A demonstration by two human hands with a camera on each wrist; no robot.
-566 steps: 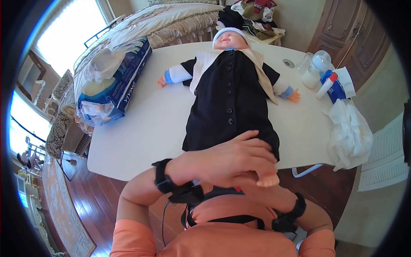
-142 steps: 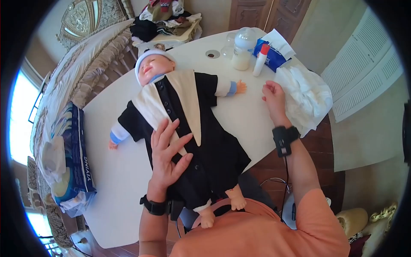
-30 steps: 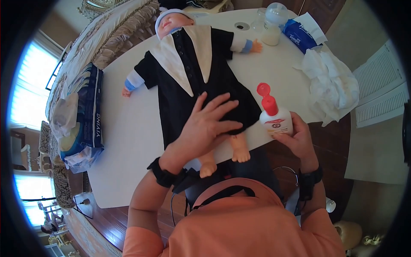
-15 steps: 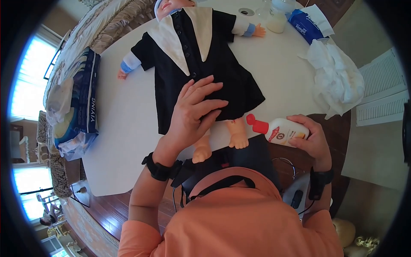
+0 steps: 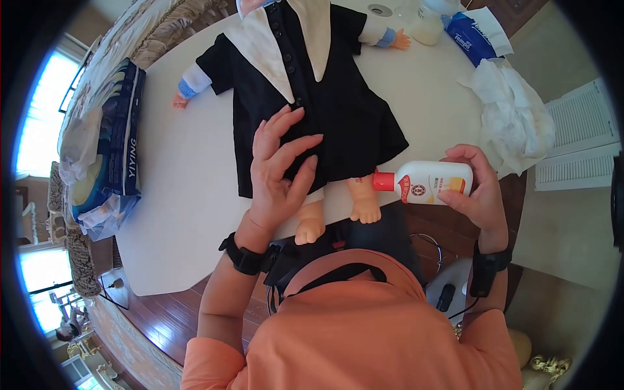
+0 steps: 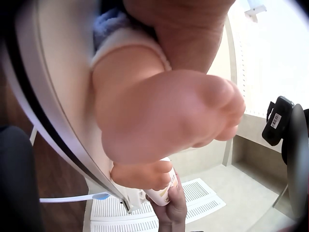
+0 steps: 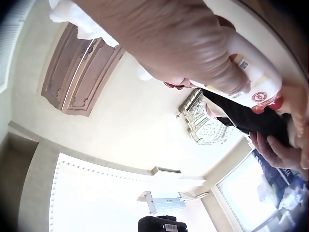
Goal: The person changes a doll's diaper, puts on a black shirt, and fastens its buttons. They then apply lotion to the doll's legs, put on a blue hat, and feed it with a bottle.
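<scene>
A baby doll in a black outfit (image 5: 351,123) with a wide cream collar lies on its back on the white table (image 5: 175,169). Its bare feet (image 5: 310,224) point toward the person at the near edge. My left hand (image 5: 276,172) is over the lower outfit, fingers spread and loosely bent, holding nothing. In my right hand (image 5: 478,185) I grip a white lotion bottle (image 5: 432,182) with a red cap. It lies sideways in the air, cap toward the doll's foot. The right wrist view shows the bottle (image 7: 260,72) with thumb and fingers around it.
A blue diaper pack (image 5: 123,136) marked YIYING stands at the left edge. At the right are a blue Tempo tissue pack (image 5: 471,38), a crumpled white plastic bag (image 5: 517,114) and a baby bottle (image 5: 428,26). A round hole (image 5: 379,10) is set in the tabletop.
The bottle stood on the table earlier; my right hand took it up, its flip lid raised. Since a second ago it has tipped from upright to sideways. The left hand has shifted slightly left.
</scene>
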